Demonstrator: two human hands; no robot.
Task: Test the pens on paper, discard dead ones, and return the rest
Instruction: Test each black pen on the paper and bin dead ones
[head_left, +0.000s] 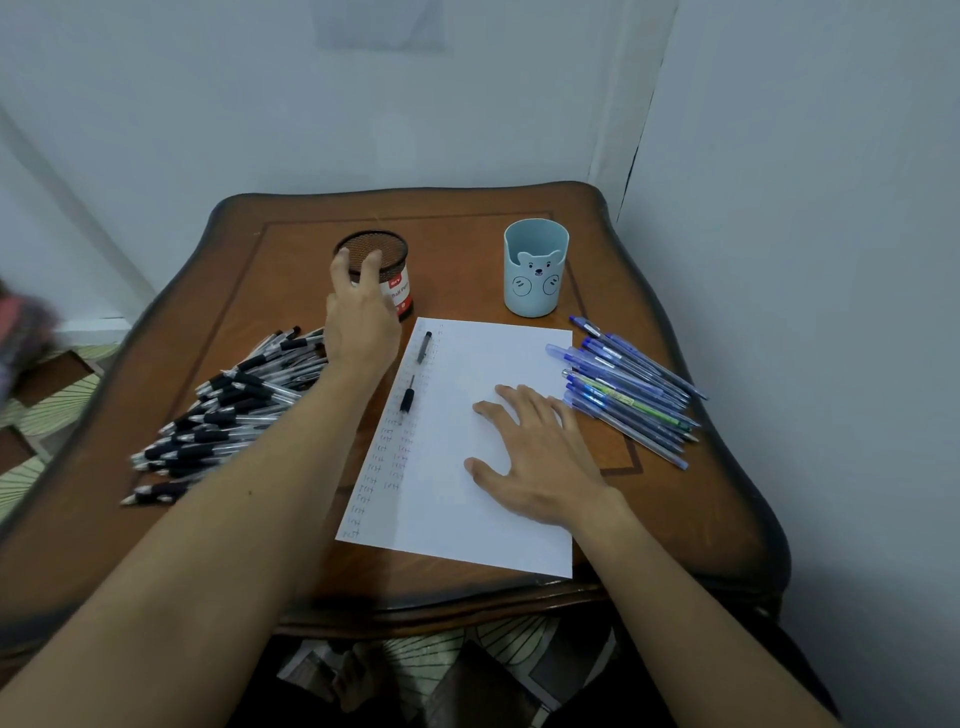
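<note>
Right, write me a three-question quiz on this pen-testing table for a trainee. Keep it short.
1. True or false: the black pens lie left of the paper and the blue pens lie right of it.
2. Fill the gap: the left hand reaches to the mesh holder; the bear cup stands to that holder's ___.
3. Pick one: the right hand rests flat on A) the blue pens, B) the paper, C) the bear cup.

Key: 1 true; 2 right; 3 B.
</note>
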